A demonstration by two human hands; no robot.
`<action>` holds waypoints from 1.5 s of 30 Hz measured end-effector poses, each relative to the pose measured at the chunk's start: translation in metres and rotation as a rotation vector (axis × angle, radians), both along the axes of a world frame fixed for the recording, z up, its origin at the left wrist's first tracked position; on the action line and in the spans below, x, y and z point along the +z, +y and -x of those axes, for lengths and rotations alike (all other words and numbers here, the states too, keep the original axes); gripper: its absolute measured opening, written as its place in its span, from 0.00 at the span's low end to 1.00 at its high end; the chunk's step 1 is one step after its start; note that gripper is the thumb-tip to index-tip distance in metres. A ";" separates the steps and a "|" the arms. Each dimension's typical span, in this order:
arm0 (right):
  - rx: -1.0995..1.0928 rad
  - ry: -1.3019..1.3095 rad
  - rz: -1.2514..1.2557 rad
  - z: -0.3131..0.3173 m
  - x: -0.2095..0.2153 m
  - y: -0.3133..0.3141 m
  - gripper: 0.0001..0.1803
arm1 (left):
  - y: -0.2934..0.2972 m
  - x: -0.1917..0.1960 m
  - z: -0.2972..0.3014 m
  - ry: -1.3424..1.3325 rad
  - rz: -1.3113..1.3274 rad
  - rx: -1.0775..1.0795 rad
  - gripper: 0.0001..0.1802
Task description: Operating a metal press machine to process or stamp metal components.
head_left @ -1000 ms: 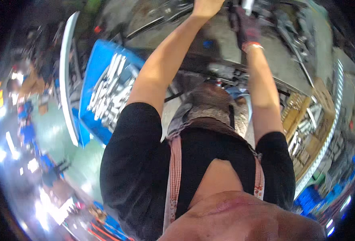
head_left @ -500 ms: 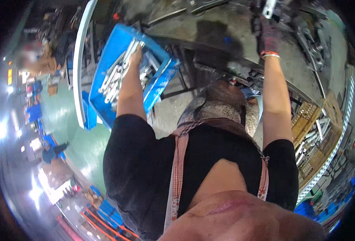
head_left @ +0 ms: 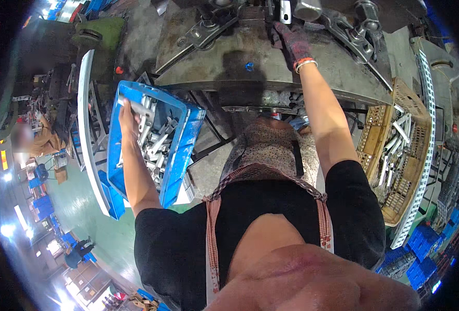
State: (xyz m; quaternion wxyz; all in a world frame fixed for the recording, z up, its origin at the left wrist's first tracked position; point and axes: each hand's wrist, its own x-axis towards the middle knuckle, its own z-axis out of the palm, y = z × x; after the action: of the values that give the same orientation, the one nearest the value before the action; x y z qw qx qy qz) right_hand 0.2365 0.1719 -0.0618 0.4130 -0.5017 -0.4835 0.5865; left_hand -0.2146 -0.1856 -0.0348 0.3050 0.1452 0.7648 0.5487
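Observation:
My bare left hand [head_left: 129, 118] is over the blue crate [head_left: 188, 140], its fingers closed on a silver metal part [head_left: 142, 109], which is slightly blurred. Many similar silver bar-like parts [head_left: 159, 142] lie jumbled below it in that crate. Across the bench, my right hand [head_left: 293, 44] wears a dark reddish work glove and reaches forward. Its fingers look stretched out, close to the near end of a silver part with a slot [head_left: 285, 13] at the top edge. Whether the fingertips touch that part cannot be made out.
A worn metal bench [head_left: 209, 72] spans the front, with clamps and bolts [head_left: 351, 39] on both sides. A small blue piece [head_left: 249, 66] lies on it. At right stands a tan plastic crate [head_left: 403, 199] holding silver parts. A white rail [head_left: 87, 129] runs beside the blue crate.
The view has turned, so crate and bench sit differently in it. My left hand has lifted a silver part from among the others. My right hand stays forward near the slotted part.

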 end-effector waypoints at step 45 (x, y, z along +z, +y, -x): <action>0.046 0.441 0.189 -0.005 0.031 0.011 0.18 | 0.467 0.003 -0.320 0.382 -0.330 -0.483 0.26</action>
State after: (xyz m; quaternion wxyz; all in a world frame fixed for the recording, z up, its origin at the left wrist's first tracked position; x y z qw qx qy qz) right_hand 0.2415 0.1827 -0.0309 0.4463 -0.3870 -0.3357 0.7338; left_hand 0.1052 0.2817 -0.0314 0.2498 0.4693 0.6525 0.5400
